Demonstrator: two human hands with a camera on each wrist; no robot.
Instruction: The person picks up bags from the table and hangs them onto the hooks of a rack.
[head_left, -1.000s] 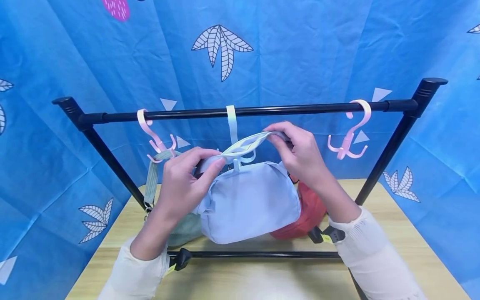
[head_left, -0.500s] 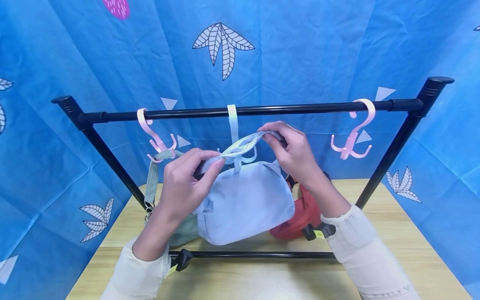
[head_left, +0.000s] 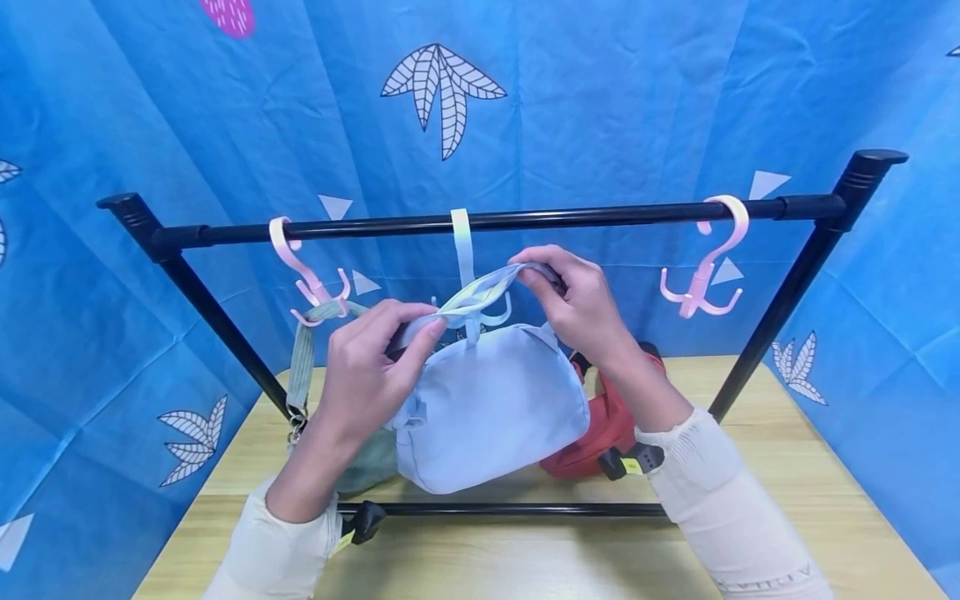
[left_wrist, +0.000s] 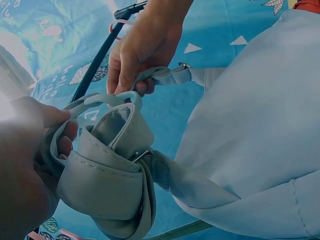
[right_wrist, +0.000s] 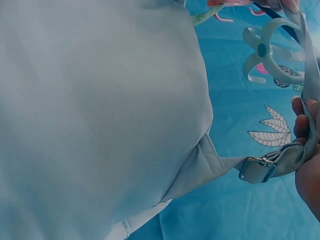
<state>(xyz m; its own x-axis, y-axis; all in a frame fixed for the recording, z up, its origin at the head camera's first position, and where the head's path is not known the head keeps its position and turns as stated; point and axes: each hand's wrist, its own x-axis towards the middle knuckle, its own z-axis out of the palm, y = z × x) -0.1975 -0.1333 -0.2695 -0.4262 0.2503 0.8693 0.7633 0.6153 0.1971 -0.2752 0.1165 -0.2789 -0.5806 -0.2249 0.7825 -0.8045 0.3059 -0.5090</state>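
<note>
A light blue bag [head_left: 495, 408] hangs below both hands, its base tilted. Its strap [head_left: 483, 292] is stretched between them. The left hand [head_left: 371, 358] pinches the strap's left part between thumb and fingers; the right hand [head_left: 577, 304] pinches its right part, higher up. Close to the strap is a pale blue hook [head_left: 462, 246] hung on the black bar; its prongs [right_wrist: 272, 50] show in the right wrist view. Whether the strap loops over a prong, I cannot tell. A metal buckle [right_wrist: 257, 170] joins strap and bag. In the left wrist view a folded strap piece [left_wrist: 107, 175] hangs by the left hand.
The black rack [head_left: 585, 218] stands on a wooden table [head_left: 780, 467]. A pink hook [head_left: 311, 279] at left carries a green bag's strap [head_left: 302, 367]. Another pink hook [head_left: 701, 275] hangs at right. A red bag [head_left: 600, 433] lies behind the right forearm.
The right hand has moved a little left, towards the left hand, and the blue bag has shifted slightly left. More of the red bag shows. Both hands keep their hold on the strap.
</note>
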